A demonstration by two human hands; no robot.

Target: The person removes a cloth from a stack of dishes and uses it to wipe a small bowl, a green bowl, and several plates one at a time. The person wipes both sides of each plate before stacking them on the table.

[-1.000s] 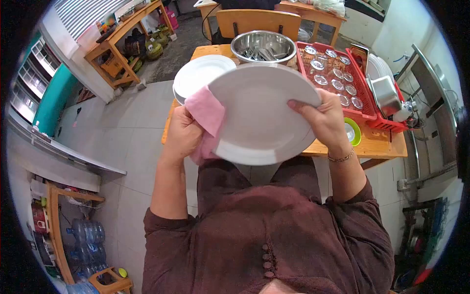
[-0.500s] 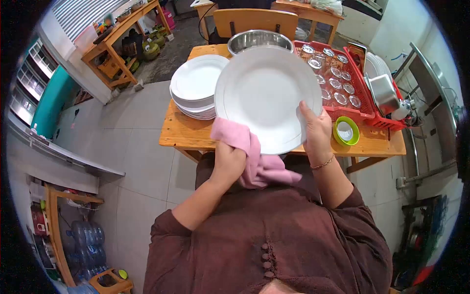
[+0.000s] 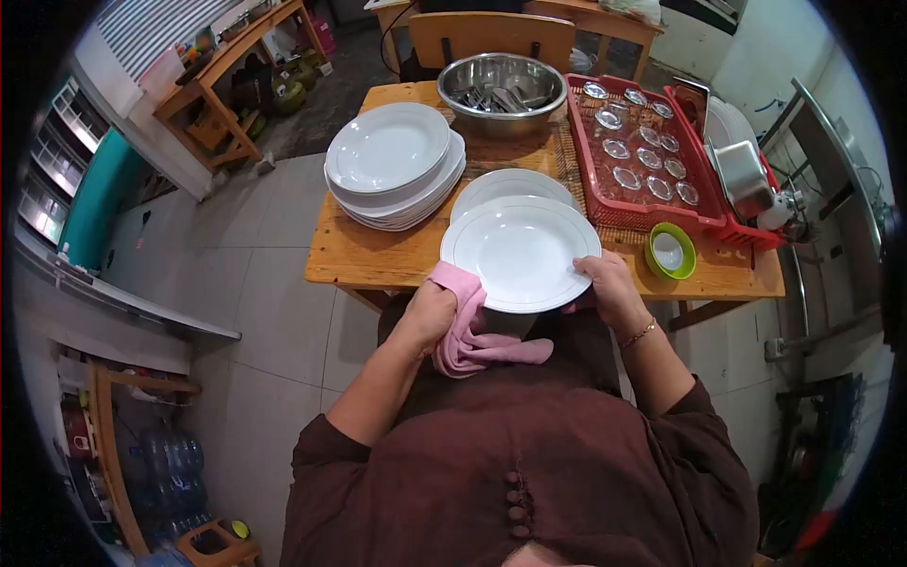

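Observation:
A white plate [image 3: 518, 253] is held in front of me, over the table's near edge. My right hand [image 3: 609, 288] grips its right rim, thumb on top. My left hand [image 3: 430, 312] is closed on a pink cloth [image 3: 466, 326], which touches the plate's left rim and hangs below it. Behind the held plate, another white plate [image 3: 515, 182] lies on the table, partly hidden. To its left stands a stack of white plates [image 3: 389, 151].
On the wooden table [image 3: 345, 248] stand a steel bowl [image 3: 501, 94] with cutlery, a red basket [image 3: 631, 210] of upturned glasses, and a green bowl [image 3: 670, 252] with a small white one inside. A second red rack [image 3: 751, 231] holds dishes and a steel container [image 3: 740, 180].
The held plate has come down toward the table and tilted flatter. The cutlery bowl and the plate lying behind are now exposed. Both hands have lowered slightly, still gripping.

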